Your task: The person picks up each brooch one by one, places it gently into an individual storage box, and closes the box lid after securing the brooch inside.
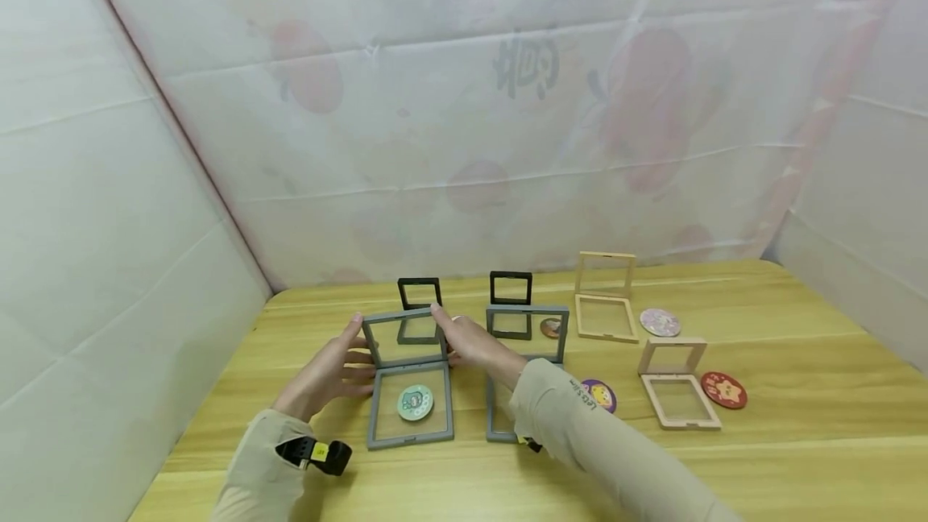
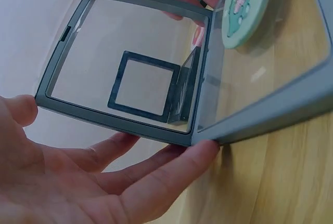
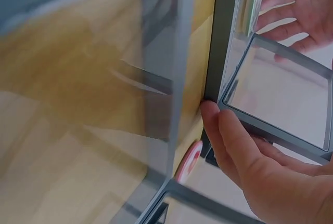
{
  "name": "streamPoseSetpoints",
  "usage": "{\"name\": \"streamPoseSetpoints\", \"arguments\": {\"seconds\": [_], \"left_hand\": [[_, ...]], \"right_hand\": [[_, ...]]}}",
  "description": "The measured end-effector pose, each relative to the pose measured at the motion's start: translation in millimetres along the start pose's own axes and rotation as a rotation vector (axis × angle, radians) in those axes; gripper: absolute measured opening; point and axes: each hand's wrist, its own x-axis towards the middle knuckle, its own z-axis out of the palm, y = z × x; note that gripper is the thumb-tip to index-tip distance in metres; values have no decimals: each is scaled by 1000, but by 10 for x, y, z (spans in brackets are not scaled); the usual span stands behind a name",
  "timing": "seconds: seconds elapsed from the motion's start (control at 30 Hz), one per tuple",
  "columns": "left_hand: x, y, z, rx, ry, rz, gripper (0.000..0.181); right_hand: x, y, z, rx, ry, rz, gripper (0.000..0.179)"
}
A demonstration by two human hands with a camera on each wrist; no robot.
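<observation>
A grey display frame (image 1: 373, 419) with clear film lies opened on the table, its lid raised. On the film of its lower half rests a round green badge (image 1: 416, 403) with a cartoon figure. My left hand (image 1: 326, 373) holds the lid's left side: the thumb touches the upper corner, and a fingertip meets the hinge end in the left wrist view. At the opposite side my right hand (image 1: 474, 342) grips the lid, thumb on its upper right corner and fingers down by the hinge (image 3: 221, 102). Through the raised lid a black frame (image 2: 119, 78) shows.
Right of it, a second grey frame (image 1: 490, 417) stands opened, partly hidden by my right forearm. Black frames (image 1: 511, 275) stand behind; light wood-coloured frames (image 1: 607, 337) are farther right. Around them lie a purple badge (image 1: 606, 399), a red star badge (image 1: 723, 390) and a pale purple badge (image 1: 660, 322).
</observation>
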Motion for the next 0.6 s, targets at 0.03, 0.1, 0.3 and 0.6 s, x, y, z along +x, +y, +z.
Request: {"name": "streamPoseSetpoints", "arguments": {"seconds": [0.03, 0.1, 0.3, 0.6], "left_hand": [[18, 0, 19, -6, -2, 3, 94], [56, 9, 52, -12, -8, 10, 93], [129, 28, 61, -6, -9, 28, 88], [221, 14, 76, -56, -8, 56, 91]], "right_hand": [[2, 10, -21, -4, 1, 3, 73], [3, 26, -65, -3, 0, 9, 78], [56, 62, -114, 4, -2, 6, 79], [158, 89, -205, 99, -17, 26, 77]]}}
